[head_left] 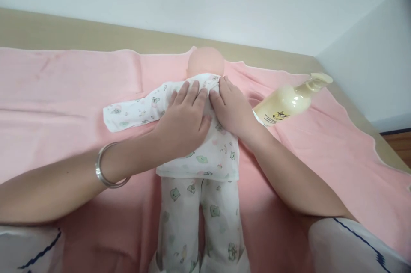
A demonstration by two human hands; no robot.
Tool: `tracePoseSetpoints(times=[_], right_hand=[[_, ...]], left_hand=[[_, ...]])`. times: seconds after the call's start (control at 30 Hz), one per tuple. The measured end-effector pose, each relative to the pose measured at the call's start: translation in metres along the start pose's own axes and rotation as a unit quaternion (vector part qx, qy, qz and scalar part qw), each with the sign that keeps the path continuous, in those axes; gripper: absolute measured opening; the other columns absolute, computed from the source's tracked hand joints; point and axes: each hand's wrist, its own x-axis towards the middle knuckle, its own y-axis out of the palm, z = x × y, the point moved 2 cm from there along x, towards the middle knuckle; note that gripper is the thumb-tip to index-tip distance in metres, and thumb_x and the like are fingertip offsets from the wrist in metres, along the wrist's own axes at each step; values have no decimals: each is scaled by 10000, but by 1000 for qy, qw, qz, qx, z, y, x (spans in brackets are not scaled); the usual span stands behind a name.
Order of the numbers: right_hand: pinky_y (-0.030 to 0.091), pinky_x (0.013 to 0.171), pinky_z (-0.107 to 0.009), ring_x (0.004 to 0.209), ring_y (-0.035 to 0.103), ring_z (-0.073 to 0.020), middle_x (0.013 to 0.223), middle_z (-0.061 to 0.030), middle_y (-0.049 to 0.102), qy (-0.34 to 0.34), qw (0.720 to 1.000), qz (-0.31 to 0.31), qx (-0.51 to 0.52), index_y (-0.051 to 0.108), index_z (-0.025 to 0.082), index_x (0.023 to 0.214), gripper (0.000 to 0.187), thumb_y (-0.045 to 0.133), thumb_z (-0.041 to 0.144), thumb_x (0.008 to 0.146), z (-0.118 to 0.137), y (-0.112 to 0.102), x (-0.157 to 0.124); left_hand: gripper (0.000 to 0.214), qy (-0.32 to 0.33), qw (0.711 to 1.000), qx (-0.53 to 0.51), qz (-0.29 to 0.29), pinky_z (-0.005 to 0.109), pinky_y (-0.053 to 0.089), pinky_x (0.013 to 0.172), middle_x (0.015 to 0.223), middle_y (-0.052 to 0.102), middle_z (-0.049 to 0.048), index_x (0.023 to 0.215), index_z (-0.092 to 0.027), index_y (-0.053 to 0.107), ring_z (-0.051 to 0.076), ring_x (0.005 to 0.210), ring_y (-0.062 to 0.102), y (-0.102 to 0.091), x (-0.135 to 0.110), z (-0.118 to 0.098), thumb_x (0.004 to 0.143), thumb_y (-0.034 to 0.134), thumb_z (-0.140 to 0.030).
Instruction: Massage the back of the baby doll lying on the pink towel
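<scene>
A baby doll (206, 61) lies on a pink cloth, its bald head toward the wall and its face not visible. It wears a white printed top (199, 164) and matching trousers (180, 209). My left hand (188, 121) rests flat on the upper part of the top, fingers stretched out. Beside it, my right hand (233, 106) lies on the top near the shoulder, fingers extended and touching the fabric. One sleeve (131, 112) stretches out to the left; the other is mostly hidden by my right hand and arm.
A pump bottle (285, 102) of pale yellow liquid lies tilted on the pink cloth (64, 80), right of the doll. Past the cloth shows the table's tan edge (96, 31), with a white wall (224, 7) behind it.
</scene>
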Motion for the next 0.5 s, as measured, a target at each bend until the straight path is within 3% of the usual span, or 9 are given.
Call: tracePoseSetpoints(times=[0.1, 0.17, 0.27, 0.37, 0.5], right_hand=[[510, 1125, -522, 1350, 614, -373, 1416, -272, 642, 6, 998, 32, -57, 522, 5, 1438, 554, 254, 356, 1105, 13, -11, -12], [515, 1116, -524, 1334, 622, -396, 1394, -286, 655, 10, 994, 33, -102, 543, -30, 1429, 558, 299, 344, 1096, 24, -15, -24], [478, 1179, -552, 1415, 572, -412, 1471, -306, 611, -9, 991, -3, -131, 526, -65, 1473, 591, 345, 341, 1083, 34, -14, -40], [462, 1206, -583, 1456, 549, -407, 1508, -305, 586, -24, 992, -34, -115, 520, -61, 1496, 599, 359, 324, 1067, 35, -10, -43], [399, 1280, -568, 1558, 440, -368, 1615, -272, 484, -20, 998, 19, -54, 458, -60, 1554, 628, 344, 304, 1055, 25, -10, -26]], left_hand=[[642, -21, 999, -24, 20, 564, 233, 1381, 1749, 327, 140, 1609, -95, 422, 329, 1669, 231, -11, 7, 3, 1003, 362, -299], [623, -37, 998, -37, 20, 540, 258, 1380, 1731, 376, 108, 1591, -129, 462, 311, 1658, 273, -15, 15, 9, 1005, 356, -312], [662, -64, 997, -45, 15, 562, 214, 1385, 1755, 314, 132, 1630, -97, 394, 335, 1672, 220, -10, 24, 20, 1020, 353, -352], [679, -64, 996, -56, -29, 597, 160, 1383, 1770, 257, 163, 1643, -87, 354, 357, 1681, 166, 1, 28, 29, 1051, 323, -419], [669, -55, 995, -57, -64, 579, 143, 1387, 1757, 294, 168, 1627, -105, 381, 358, 1671, 205, 9, 25, 30, 1059, 309, -450]])
